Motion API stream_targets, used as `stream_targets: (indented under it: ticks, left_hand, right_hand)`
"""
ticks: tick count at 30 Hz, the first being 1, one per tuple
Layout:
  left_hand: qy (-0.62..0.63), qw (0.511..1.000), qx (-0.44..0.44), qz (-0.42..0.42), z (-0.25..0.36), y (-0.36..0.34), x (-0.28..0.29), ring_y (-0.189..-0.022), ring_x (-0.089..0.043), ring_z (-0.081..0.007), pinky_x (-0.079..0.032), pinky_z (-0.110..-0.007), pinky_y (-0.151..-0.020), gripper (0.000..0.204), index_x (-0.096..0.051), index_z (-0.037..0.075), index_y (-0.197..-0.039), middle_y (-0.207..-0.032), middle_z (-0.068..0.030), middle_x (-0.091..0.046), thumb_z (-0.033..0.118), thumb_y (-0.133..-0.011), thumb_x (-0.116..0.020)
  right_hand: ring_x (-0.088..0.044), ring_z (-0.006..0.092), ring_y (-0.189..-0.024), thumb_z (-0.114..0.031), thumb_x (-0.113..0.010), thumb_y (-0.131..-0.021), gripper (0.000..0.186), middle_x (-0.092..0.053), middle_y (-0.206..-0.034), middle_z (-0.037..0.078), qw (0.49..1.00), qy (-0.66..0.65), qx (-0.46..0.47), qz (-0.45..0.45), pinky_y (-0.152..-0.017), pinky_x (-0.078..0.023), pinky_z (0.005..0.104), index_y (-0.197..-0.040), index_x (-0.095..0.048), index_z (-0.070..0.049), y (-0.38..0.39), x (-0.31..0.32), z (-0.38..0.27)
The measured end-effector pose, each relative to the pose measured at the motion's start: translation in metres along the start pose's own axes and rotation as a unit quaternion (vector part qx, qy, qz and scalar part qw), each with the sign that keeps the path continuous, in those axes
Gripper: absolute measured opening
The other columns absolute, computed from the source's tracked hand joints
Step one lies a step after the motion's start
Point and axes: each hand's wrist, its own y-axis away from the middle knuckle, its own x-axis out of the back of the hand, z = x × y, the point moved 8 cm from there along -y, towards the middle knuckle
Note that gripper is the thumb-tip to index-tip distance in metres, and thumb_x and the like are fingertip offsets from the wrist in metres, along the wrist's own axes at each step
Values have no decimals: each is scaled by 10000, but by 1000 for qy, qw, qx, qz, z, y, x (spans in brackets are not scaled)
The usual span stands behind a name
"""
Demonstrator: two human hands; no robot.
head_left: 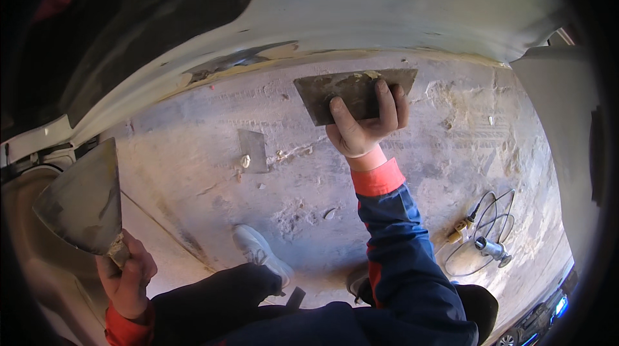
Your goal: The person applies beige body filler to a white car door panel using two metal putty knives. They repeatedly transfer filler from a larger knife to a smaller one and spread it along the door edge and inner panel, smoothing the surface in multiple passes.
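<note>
At the lower left my left hand (132,275) is closed around the handle of a wide putty knife (84,197), whose broad grey blade points up and away. My right hand (364,130) reaches forward and grips a flat, dark rectangular spreader plate (316,94), fingers pressed on its near face. A dab of pale filler sits by the plate's top edge. Just beyond it runs the lower edge of a light car body panel (400,14), with a yellowish, patchy strip along it. Whether plate and panel touch, I cannot tell.
On the worn concrete floor (303,197) lies a thin grey rectangular piece (256,143) beside a pale lump. A corded hand lamp (493,249) with coiled cable lies at the right. My shoe (258,249) stands below. Dark openings flank the panel at upper left.
</note>
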Motion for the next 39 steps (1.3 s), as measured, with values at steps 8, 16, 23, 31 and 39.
stream_targets:
  ticks: [8,16,23,31,39]
  left_hand:
    - [21,1000,-2,-5,-2,1,11,-585,-436,-101,-363,-243,-469,464,-409,23,-1314,-968,-65,-507,181,-936,-627]
    - [38,999,-26,10,-2,3,19,-556,-359,-67,-321,-198,-435,533,-351,41,-1376,-844,-29,-397,207,-953,-630]
    - [74,997,-20,-22,-3,3,26,-606,-424,-105,-350,-238,-462,519,-364,62,-1392,-918,-76,-466,165,-949,-613]
    - [81,997,-7,-17,-5,5,27,-597,-426,-113,-351,-241,-468,530,-357,65,-1400,-910,-74,-463,179,-951,-617]
    - [88,996,-1,-16,-4,5,30,-596,-431,-115,-356,-244,-463,540,-362,58,-1401,-906,-94,-460,174,-944,-625]
  right_hand:
    - [-307,325,-1268,-275,-711,-788,267,-477,-1344,94,998,51,46,6,-1058,-313,417,-1034,-743,-376,1,-35,-14]
    - [-358,284,-1221,-250,-766,-701,391,-527,-1285,36,998,40,48,-29,-1028,-331,410,-1049,-734,-425,26,-34,-23]
    - [-319,306,-1255,-316,-796,-722,352,-483,-1314,59,999,27,41,6,-1084,-281,454,-1043,-728,-443,11,-32,-26]
    - [-314,318,-1289,-339,-780,-739,340,-484,-1338,57,994,77,75,5,-1117,-223,475,-1046,-719,-473,13,-48,-11]
    - [-373,252,-1202,-363,-799,-710,395,-528,-1215,-14,996,25,91,7,-1113,-224,425,-1058,-691,-515,11,-20,-35]
